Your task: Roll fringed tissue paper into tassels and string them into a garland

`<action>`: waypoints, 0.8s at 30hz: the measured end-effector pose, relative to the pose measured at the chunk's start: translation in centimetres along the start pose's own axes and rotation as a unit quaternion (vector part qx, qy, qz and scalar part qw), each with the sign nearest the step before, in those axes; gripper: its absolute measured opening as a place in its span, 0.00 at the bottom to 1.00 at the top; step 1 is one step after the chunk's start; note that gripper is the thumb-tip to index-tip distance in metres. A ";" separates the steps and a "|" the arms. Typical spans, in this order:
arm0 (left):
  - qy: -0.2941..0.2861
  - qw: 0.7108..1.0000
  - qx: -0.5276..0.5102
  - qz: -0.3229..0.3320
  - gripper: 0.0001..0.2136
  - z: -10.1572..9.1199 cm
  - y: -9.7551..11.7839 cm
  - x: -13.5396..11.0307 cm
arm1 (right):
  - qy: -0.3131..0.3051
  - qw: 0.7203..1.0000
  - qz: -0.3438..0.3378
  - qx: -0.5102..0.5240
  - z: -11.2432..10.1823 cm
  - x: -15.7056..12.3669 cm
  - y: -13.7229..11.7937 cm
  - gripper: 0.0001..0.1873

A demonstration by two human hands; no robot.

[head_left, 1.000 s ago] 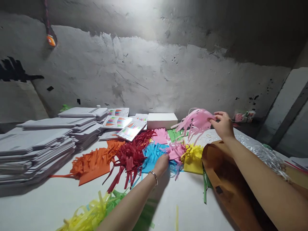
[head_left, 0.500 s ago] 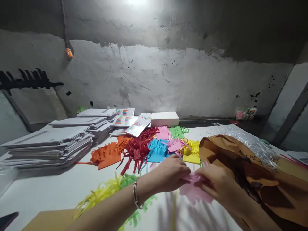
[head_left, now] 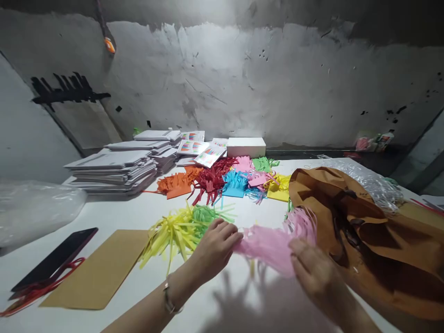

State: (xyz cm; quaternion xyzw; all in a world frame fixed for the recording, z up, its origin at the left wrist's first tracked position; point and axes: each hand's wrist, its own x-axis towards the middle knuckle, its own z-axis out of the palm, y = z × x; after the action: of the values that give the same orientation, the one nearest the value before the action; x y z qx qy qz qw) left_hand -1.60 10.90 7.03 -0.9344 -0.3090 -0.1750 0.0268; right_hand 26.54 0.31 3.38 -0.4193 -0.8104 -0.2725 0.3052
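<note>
A pale pink tassel (head_left: 265, 245) of thin strips stretches sideways over the worktop (head_left: 145, 282), toward its near edge, right end curling upward.

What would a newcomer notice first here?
Probably the pink fringe, low and right of centre, pinched by the left fingers, with the right fingers by its loose strips. Beyond it, bright orange, dark red, blue and yellow fringes line the white table. Crumpled brown material sprawls along the right side.

Craft workshop: rough wall (head_left: 222, 88), fringed bundles (head_left: 234, 184)
</note>
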 end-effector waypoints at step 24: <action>-0.106 0.966 0.058 -0.228 0.30 5.0 -0.8 -14.4 | -0.062 0.986 0.104 0.117 5.4 -9.2 -9.3 0.28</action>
State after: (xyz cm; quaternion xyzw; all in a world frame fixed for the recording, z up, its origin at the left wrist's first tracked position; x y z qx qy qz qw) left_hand -11.27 4.22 -2.68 -0.8492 -0.5247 -0.0583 0.0077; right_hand 21.49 -5.31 -8.61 -0.4784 -0.8061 -0.1164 0.3283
